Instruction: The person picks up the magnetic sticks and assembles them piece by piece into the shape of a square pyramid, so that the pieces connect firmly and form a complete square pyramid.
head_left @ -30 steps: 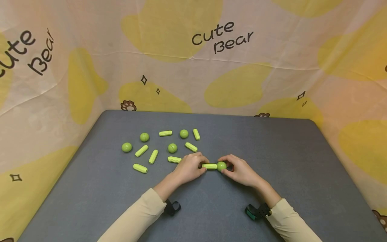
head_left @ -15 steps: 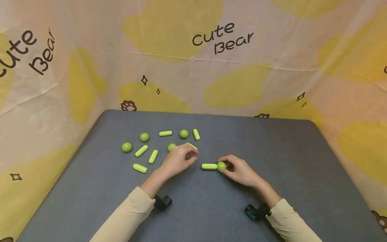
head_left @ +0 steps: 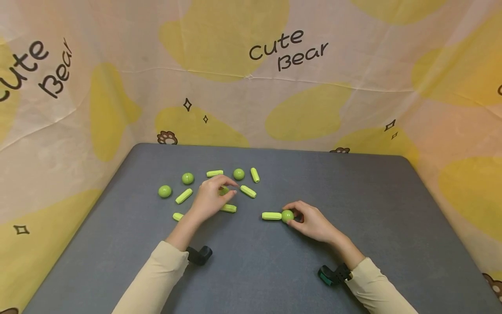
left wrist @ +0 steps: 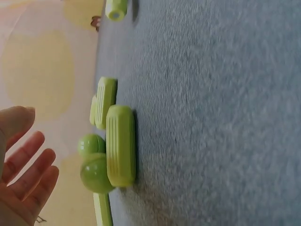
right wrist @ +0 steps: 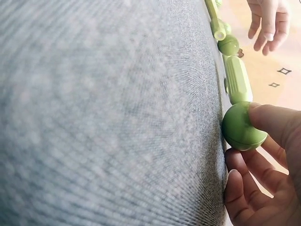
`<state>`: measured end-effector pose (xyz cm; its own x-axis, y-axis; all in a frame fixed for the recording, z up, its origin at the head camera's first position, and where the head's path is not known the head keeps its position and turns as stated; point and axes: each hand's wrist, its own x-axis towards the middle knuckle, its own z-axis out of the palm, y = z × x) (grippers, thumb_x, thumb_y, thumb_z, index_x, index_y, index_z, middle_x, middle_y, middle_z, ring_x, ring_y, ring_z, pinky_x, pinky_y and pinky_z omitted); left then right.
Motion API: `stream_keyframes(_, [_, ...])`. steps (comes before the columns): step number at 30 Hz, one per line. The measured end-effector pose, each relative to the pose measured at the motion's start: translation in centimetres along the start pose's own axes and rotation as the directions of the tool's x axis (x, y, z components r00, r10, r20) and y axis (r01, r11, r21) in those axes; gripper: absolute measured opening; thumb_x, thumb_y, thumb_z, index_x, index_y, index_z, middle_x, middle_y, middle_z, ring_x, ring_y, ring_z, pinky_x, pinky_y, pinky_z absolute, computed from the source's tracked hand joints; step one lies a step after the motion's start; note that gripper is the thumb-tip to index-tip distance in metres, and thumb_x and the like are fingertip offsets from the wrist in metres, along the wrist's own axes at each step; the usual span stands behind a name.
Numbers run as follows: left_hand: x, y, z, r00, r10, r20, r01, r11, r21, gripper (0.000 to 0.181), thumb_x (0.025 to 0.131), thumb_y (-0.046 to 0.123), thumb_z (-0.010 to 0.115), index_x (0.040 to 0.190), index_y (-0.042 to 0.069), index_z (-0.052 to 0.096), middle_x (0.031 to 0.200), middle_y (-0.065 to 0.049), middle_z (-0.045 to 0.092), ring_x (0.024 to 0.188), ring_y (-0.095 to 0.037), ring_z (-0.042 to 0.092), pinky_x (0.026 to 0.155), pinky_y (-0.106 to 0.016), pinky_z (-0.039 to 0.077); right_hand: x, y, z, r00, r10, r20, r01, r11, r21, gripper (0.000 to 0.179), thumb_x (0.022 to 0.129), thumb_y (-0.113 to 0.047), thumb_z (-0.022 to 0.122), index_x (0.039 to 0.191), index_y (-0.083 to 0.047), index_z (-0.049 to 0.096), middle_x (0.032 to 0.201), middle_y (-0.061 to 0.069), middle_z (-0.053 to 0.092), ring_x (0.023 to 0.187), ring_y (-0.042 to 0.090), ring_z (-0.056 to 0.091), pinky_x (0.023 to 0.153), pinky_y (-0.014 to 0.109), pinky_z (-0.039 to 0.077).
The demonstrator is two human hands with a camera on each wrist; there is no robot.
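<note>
Right hand (head_left: 311, 223) is pinching the marker ball (head_left: 287, 216), a smooth green one, thumb and fingers lying on its surface. A ribbed stick (head_left: 271, 216) is lying left of the marker ball, its near end meeting it (plugged in or merely butting, I cannot tell).

Left hand (head_left: 208, 199) is hovering well left of the marker ball and slightly beyond it, holding nothing, thumb and fingers spread apart. Hands are standing well apart. Under the left hand a second ball (head_left: 224, 191) is showing between thumb and fingers; the left wrist view is showing the fingers clear of the pieces.

Left of the marker ball, nearer than that second ball, a loose stick (head_left: 229, 209) is lying on the grey table (head_left: 372, 196). Beyond the marker ball and to its left, a slanting stick (head_left: 248, 191) and a far ball (head_left: 239, 174) are resting separately. Farthest left of the marker ball, an outer ball (head_left: 165, 191) is sitting.
</note>
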<state>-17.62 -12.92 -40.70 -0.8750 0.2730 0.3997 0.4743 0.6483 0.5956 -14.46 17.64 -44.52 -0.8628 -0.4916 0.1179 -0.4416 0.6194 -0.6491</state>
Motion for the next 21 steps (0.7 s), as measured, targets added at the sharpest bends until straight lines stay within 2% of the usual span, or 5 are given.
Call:
stream_keyframes(7, [-0.2,-1.3,0.1,0.994,-0.099,-0.054,0.099,0.995,-0.002,0.024,0.076,0.013,0.074,0.1,0.01,0.07,0.105,-0.007,0.065,0.091,-0.027,0.064,0.074,-0.04,0.052,0.0,0.1,0.1,1.0,0.002,-0.003,-0.002,1.0,0.008,0.031,0.084,-0.016,0.067,0.114,-0.014,0.06,0.1,-0.004,0.058,0.082,0.008,0.054,0.064,0.021,0.045])
stream_keyframes(11, [-0.4,-1.7,0.2,0.981,-0.182,-0.062,0.184,0.983,0.025,0.03,0.077,0.016,0.074,0.105,0.009,0.069,0.11,-0.011,0.064,0.086,-0.027,0.064,0.071,-0.041,0.051,0.0,0.1,0.1,1.0,0.006,-0.004,-0.006,1.0,0.008,0.031,0.084,-0.016,0.067,0.114,-0.015,0.06,0.1,-0.005,0.058,0.081,0.008,0.054,0.063,0.021,0.045])
stream_keyframes(14, [-0.5,-1.9,0.4,0.969,-0.237,-0.068,0.24,0.97,0.041,0.033,0.076,0.017,0.075,0.107,0.007,0.068,0.103,-0.013,0.064,0.081,-0.026,0.062,0.069,-0.041,0.048,-0.1,0.1,0.1,1.0,0.008,-0.004,-0.008,1.0,0.009,0.03,0.084,-0.016,0.067,0.114,-0.015,0.06,0.099,-0.005,0.058,0.081,0.009,0.054,0.063,0.021,0.045])
stream_keyframes(17, [-0.6,-2.1,0.7,0.961,-0.262,-0.082,0.268,0.962,0.061,0.035,0.074,0.016,0.075,0.106,0.005,0.068,0.096,-0.014,0.066,0.08,-0.025,0.061,0.069,-0.041,0.048,-0.1,0.1,0.1,1.0,0.009,-0.004,-0.009,1.0,0.01,0.03,0.084,-0.017,0.067,0.114,-0.015,0.06,0.099,-0.005,0.058,0.081,0.009,0.054,0.063,0.021,0.045])
stream_keyframes(21, [-0.7,-2.4,1.0,0.958,-0.271,-0.093,0.279,0.956,0.088,0.035,0.072,0.016,0.076,0.105,0.005,0.069,0.096,-0.013,0.067,0.081,-0.025,0.063,0.069,-0.04,0.049,-0.1,0.1,0.1,1.0,0.009,-0.005,-0.009,1.0,0.008,0.03,0.084,-0.017,0.067,0.114,-0.015,0.06,0.099,-0.005,0.058,0.081,0.009,0.054,0.063,0.021,0.045])
